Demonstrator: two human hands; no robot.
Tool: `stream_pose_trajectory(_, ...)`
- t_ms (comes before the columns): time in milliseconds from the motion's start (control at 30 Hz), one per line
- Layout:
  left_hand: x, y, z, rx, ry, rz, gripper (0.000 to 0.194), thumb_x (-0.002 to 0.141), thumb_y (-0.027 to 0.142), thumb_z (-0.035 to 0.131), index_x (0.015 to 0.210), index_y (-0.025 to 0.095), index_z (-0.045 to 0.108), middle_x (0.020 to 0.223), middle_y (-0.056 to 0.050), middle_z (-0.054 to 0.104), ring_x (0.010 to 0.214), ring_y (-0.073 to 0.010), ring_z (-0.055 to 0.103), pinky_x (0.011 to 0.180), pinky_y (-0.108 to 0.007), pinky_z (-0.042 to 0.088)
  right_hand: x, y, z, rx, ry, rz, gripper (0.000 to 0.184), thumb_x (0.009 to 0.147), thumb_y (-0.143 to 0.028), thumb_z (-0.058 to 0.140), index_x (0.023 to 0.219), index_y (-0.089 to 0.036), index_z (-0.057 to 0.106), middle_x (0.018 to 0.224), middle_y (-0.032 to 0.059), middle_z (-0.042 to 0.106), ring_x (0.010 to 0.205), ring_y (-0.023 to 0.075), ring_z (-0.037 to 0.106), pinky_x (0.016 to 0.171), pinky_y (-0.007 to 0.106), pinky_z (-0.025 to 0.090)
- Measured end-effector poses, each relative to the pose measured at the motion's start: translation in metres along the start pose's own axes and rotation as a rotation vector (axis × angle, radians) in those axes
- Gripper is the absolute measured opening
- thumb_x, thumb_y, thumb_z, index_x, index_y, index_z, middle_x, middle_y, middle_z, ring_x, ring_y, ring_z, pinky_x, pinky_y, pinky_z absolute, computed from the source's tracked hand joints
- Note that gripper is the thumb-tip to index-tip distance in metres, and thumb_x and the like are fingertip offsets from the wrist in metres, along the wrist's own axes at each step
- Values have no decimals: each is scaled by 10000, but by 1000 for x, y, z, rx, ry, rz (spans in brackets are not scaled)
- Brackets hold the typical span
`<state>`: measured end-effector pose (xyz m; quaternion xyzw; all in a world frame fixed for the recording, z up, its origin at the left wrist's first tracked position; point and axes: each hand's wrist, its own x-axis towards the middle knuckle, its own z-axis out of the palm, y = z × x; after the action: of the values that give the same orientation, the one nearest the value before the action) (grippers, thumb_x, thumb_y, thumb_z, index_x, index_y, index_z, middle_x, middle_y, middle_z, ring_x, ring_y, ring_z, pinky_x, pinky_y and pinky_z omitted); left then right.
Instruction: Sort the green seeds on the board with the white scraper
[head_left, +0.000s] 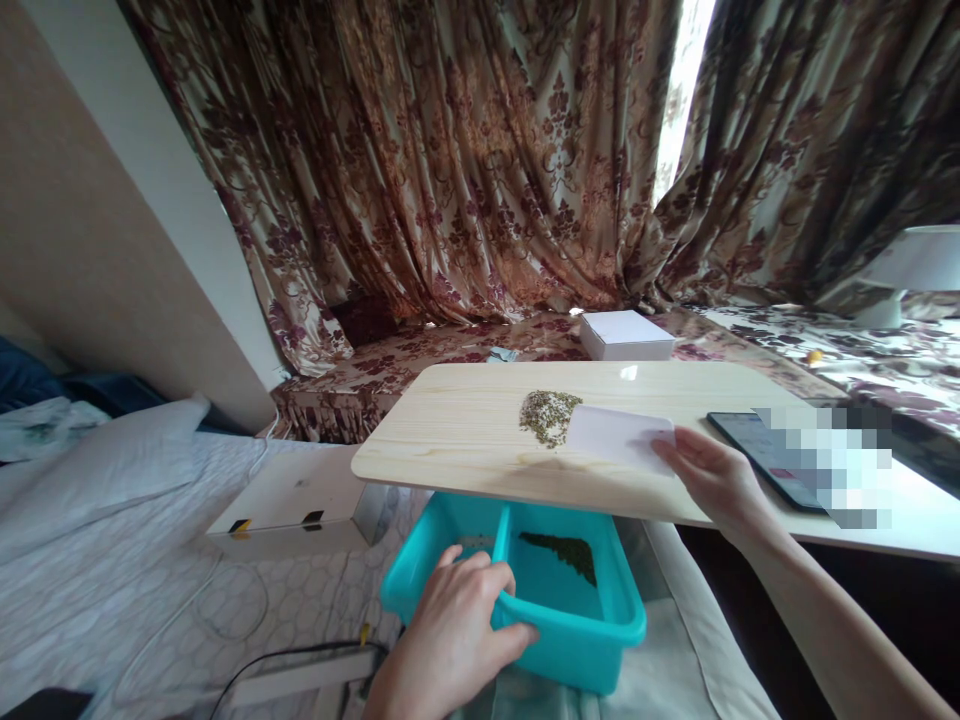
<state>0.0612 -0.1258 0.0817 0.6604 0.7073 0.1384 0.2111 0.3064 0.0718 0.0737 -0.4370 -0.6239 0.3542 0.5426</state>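
Note:
My right hand (712, 475) pinches the right end of a thin white card (619, 435) lying low over the light wooden tabletop (442, 420). The card's left edge meets a small pile of mixed green and pale grains or seeds (549, 415). Below the table's front edge, my left hand (469, 610) grips the front rim of a turquoise two-part tub (630, 625), thumb outside and fingers over the rim near the divider. Green grains (566, 555) lie in the tub's right compartment. A few pale bits show in the left compartment, partly hidden by my hand.
A tablet (757, 455) lies on the table's right side, partly blurred out. Behind the table sits a white box (626, 335). A flat white carton (300, 500) rests on the bed at left, near cables and a power strip (304, 680). A lamp (915, 260) stands far right.

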Motion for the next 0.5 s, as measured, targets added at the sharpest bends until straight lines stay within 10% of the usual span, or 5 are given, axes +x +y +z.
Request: stream_pose_trajectory(500,1,1,0,-32,1,-4,143,714,339,631,822,245,625,859,13,613,968,-222,545,1053,-408,269,8,-3,28,-18,-76,-66,360,688,-523,697,824,-192,737,846,86,780,850,291,730,789,410,590)
